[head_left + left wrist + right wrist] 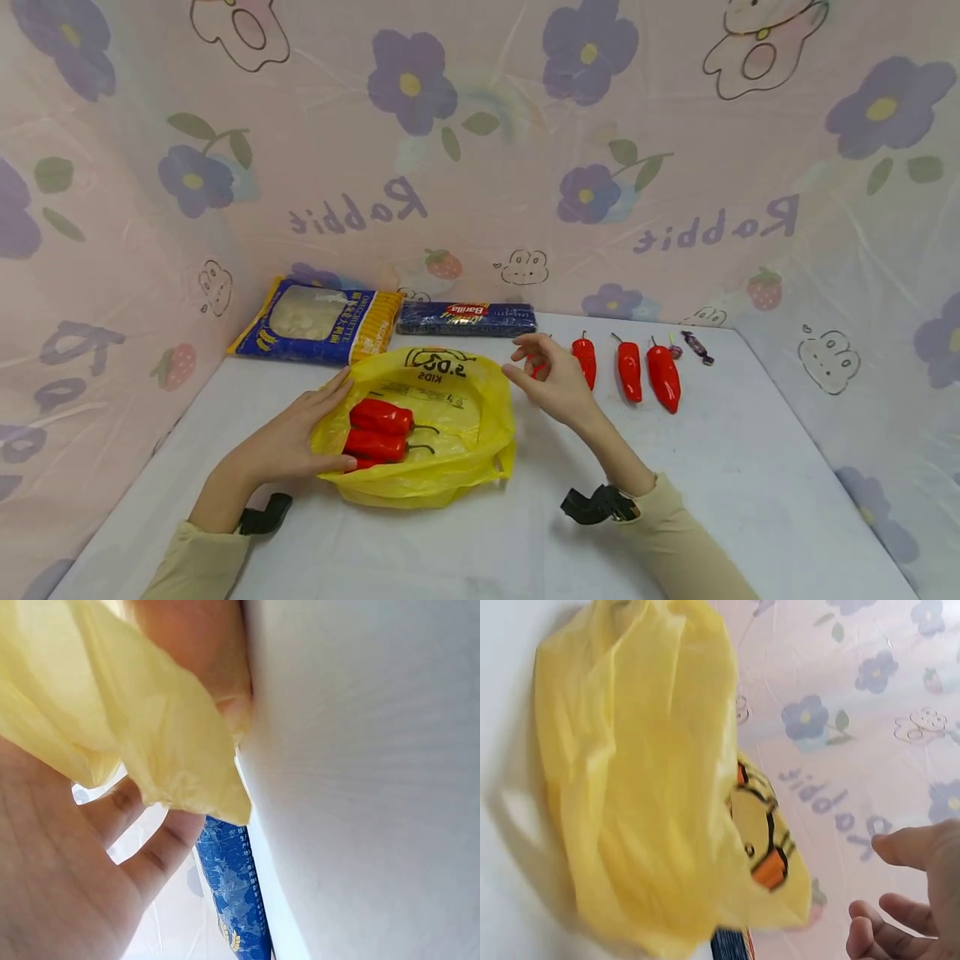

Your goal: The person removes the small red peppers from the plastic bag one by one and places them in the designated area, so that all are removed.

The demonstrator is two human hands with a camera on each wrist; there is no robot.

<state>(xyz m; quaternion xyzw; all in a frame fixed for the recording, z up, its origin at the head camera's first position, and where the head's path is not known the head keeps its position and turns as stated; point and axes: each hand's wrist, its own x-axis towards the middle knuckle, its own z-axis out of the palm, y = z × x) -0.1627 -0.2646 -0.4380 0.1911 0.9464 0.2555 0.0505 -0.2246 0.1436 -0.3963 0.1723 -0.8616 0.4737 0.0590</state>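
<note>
I'm watching the left hand [288,437] resting spread against the yellow bag [420,485] on the worktop [750,475]; right hand [561,385] is hovering empty, loosely parted, beside the bag; red peppers [378,415] are lying inside.

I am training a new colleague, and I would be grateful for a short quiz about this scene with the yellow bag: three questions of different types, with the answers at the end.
1. True or false: the left hand touches the bag.
2. Multiple choice: where is the Barilla pack?
A) inside the bag
B) behind the bag, as seen from the head camera
C) in the left hand
3. Fill in the colour: the peppers in the bag are ___.

Key: 1. True. 2. B. 3. Red.
</note>
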